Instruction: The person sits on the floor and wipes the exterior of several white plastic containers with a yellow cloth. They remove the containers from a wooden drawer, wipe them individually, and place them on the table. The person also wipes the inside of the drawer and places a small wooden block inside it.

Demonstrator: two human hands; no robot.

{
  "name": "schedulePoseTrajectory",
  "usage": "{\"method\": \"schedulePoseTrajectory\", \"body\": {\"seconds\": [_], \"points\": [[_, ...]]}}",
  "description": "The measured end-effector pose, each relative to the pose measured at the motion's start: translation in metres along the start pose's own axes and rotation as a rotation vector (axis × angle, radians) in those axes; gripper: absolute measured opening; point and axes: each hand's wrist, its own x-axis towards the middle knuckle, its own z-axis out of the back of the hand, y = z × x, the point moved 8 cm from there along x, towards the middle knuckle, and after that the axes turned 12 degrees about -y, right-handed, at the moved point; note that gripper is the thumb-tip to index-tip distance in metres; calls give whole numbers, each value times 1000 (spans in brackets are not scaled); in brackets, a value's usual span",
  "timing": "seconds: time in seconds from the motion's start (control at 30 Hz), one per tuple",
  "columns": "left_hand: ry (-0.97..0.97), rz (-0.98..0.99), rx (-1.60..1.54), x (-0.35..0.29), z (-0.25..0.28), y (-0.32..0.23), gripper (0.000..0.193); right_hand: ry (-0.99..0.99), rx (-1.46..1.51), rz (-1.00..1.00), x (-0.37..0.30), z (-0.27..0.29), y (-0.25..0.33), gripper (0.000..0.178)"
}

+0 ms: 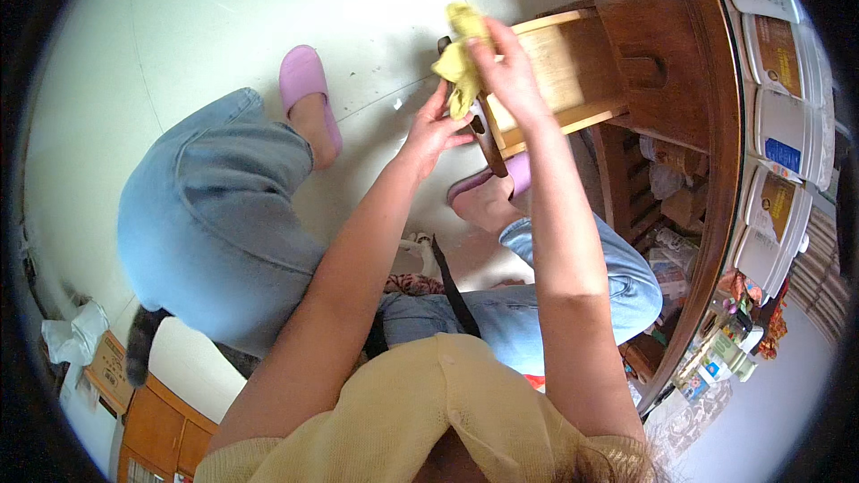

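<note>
A crumpled yellow cloth (461,61) is in my right hand (508,73), whose fingers are closed on it over the front of a pulled-out wooden drawer. This drawer (559,72) has a pale inside and a dark brown front panel (489,139). My left hand (429,132) is at the outer side of that panel, just below the cloth. Its fingers are spread; some of their tips are close against the cloth and the panel, and whether they press on either is hard to see.
The drawer juts from a dark wooden desk (667,63) on the right, with lidded plastic boxes (778,134) along its top. Cluttered shelves lie beneath. My feet, in pink slippers (304,80), rest on the pale floor. A dark furry tail (141,344) shows at lower left.
</note>
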Motion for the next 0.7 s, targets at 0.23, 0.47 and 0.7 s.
{"method": "schedulePoseTrajectory", "body": {"seconds": [0.23,0.47,0.7], "points": [[2,104,-368,-2,4,-7,64,-119,-479,164,-91,13,-14,32],[-93,104,-407,4,13,22,66,-29,-604,6,-166,64,-31,30],[-119,176,-291,-12,11,34,55,-230,-623,220,-160,32,-26,38]]}}
